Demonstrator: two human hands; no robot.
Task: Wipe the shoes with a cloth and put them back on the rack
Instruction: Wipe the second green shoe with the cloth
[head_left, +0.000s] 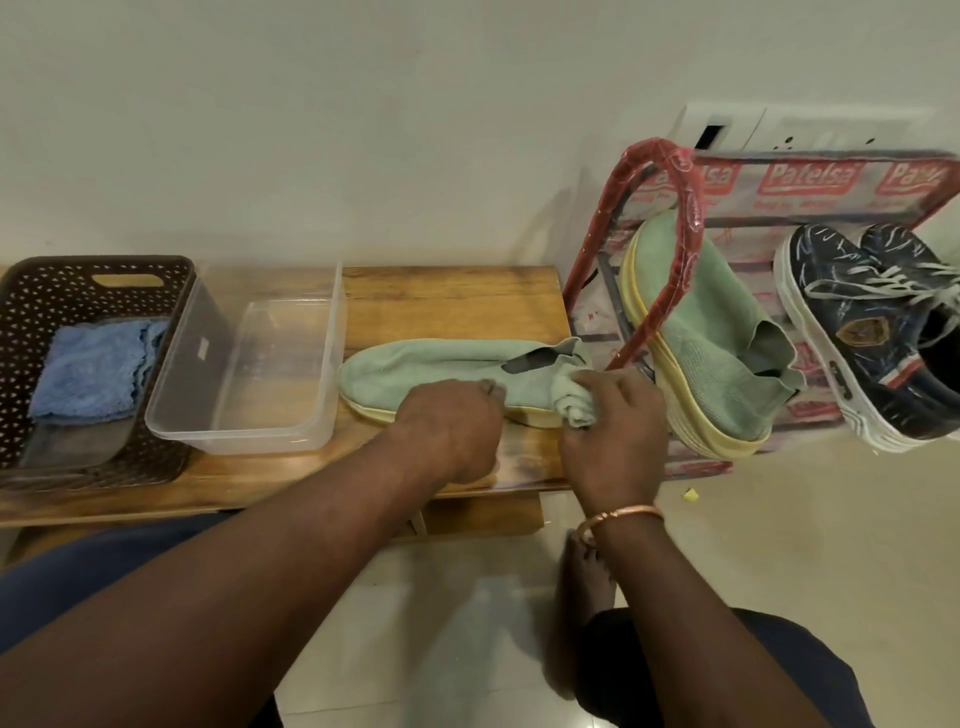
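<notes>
Head camera. A: Shoe location?
B: On the low wooden bench (452, 296): pale green knit slip-on shoe (431, 364), toe pointing left.
A: Hands?
B: Curled over its middle, left hand (449, 415) holds it down; right hand (615, 421) grips bunched pale green cloth (571, 402) against the heel.
A: Rack?
B: At right, red-tube shoe rack (688, 208); matching green shoe (711, 338) on it.

The left hand (452, 421) holds a green shoe (431, 364), right hand (615, 431) grips cloth (574, 402)
</notes>
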